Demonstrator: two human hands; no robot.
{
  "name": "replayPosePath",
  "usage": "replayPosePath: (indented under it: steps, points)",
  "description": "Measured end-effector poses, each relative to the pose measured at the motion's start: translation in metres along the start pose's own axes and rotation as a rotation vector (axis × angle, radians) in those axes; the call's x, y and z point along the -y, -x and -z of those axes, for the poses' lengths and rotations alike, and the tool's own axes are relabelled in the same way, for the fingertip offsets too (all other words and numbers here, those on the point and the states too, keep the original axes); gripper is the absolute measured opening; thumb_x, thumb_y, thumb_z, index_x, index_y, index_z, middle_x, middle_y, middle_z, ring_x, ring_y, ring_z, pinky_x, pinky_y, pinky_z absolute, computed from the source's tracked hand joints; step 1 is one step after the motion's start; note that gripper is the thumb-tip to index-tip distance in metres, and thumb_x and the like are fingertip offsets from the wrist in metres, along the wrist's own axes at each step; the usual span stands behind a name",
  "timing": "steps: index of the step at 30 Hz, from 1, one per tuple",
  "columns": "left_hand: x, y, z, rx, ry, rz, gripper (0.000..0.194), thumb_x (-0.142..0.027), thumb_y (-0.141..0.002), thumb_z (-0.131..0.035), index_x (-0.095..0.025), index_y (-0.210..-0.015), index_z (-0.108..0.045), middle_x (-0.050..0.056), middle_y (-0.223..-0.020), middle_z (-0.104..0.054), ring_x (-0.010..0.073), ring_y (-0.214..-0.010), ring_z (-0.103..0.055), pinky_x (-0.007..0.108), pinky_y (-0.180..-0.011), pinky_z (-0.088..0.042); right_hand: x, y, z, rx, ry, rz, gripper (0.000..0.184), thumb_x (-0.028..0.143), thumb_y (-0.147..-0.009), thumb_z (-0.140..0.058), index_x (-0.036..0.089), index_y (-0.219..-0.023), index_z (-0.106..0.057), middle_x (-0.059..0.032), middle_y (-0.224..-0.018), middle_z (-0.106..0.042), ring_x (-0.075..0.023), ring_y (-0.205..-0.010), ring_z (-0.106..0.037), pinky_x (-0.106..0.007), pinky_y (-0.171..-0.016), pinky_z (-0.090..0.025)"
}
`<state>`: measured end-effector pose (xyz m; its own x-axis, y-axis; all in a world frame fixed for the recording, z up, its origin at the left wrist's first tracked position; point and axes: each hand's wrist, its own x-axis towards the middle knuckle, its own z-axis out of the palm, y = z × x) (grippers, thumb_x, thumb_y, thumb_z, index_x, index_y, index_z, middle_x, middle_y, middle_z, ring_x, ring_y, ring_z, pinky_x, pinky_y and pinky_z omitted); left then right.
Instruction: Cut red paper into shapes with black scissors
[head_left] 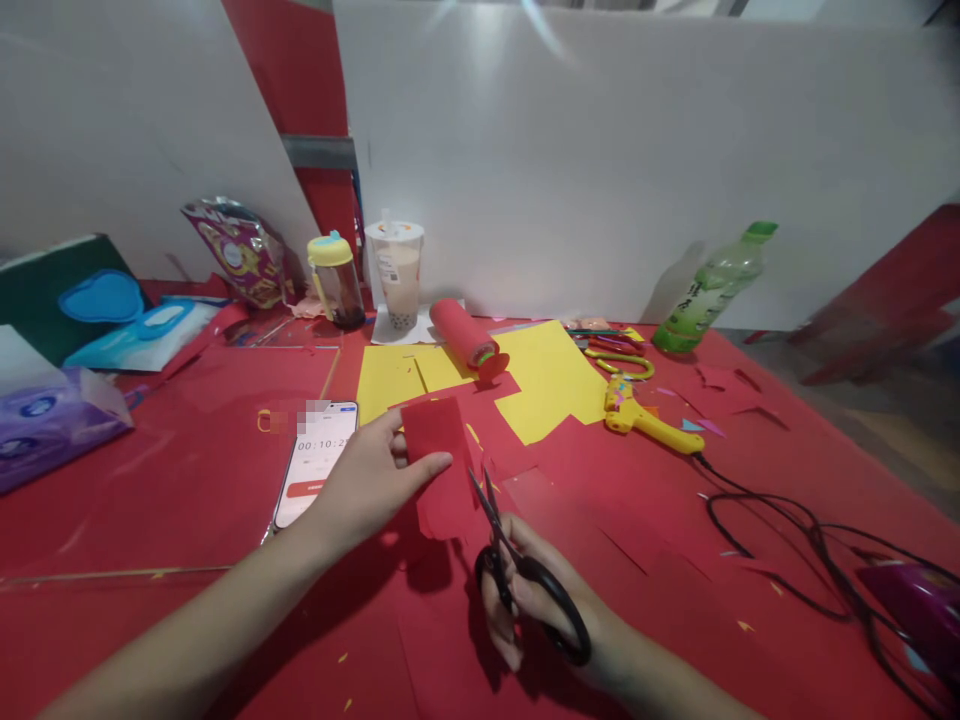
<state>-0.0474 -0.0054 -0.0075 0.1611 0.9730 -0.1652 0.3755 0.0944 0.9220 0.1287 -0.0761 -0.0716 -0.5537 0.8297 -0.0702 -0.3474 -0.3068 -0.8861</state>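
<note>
My left hand (394, 460) pinches a rectangular piece of red paper (442, 435) between thumb and fingers, held up above the table. In my right hand (536, 590) is a pair of scissors (510, 540) with black handles. Their blades are slightly apart, with the tips just right of the paper's edge. Beyond my hands lies a rolled red paper tube (461, 332) with a round red piece at its near end. It rests on sheets of yellow paper (551, 370).
A phone showing a timer (322, 450) lies beside my left wrist. To the right are a yellow glue gun (649, 420) with a black cord (802, 530) and a green bottle (712, 290). A drink cup (397, 275) and a yellow-lidded bottle (337, 285) stand at the back.
</note>
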Motion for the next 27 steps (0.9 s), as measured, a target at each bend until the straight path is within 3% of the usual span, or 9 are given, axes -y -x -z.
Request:
replayPosePath:
  steps: [7, 13, 19, 27]
  points:
    - [0.001, 0.002, -0.001, -0.042, -0.028, 0.003, 0.026, -0.035, -0.065, -0.067, -0.017, -0.077, -0.051, -0.002, -0.059, -0.057, 0.0151, -0.053, -0.057, 0.025, -0.045, -0.044, 0.001, 0.0, 0.0, -0.001, 0.012, -0.029, 0.043, 0.056, -0.072, -0.059, 0.021, -0.075, -0.035, 0.0066, -0.047, -0.05, -0.0081, -0.038, -0.044, -0.019, -0.041, -0.032]
    - [0.004, 0.005, -0.008, 0.074, 0.058, 0.004, 0.033, -0.034, -0.067, -0.066, -0.015, -0.091, -0.056, 0.002, -0.067, -0.065, 0.0187, -0.061, -0.062, 0.028, -0.051, -0.048, 0.001, 0.0, 0.0, -0.035, 0.032, -0.05, 0.043, 0.056, -0.072, -0.059, 0.021, -0.078, -0.035, 0.0064, -0.049, -0.053, -0.0079, -0.037, -0.048, -0.019, -0.041, -0.034]
    - [0.003, 0.006, -0.012, 0.166, 0.099, 0.055, 0.03, -0.031, -0.067, -0.067, -0.014, -0.09, -0.058, 0.007, -0.077, -0.07, 0.0231, -0.072, -0.066, 0.032, -0.06, -0.052, 0.0, -0.001, 0.002, -0.073, 0.031, -0.052, 0.043, 0.055, -0.072, -0.06, 0.021, -0.078, -0.035, 0.007, -0.049, -0.055, -0.0082, -0.037, -0.049, -0.019, -0.041, -0.036]
    - [0.003, 0.01, -0.014, 0.286, 0.294, 0.151, 0.02, -0.026, -0.068, -0.068, -0.014, -0.083, -0.065, 0.005, -0.078, -0.072, 0.0218, -0.074, -0.067, 0.029, -0.063, -0.052, 0.001, -0.001, 0.002, -0.087, 0.08, -0.04, 0.046, 0.057, -0.07, -0.061, 0.021, -0.078, -0.034, 0.0068, -0.049, -0.053, -0.0089, -0.04, -0.048, -0.02, -0.043, -0.035]
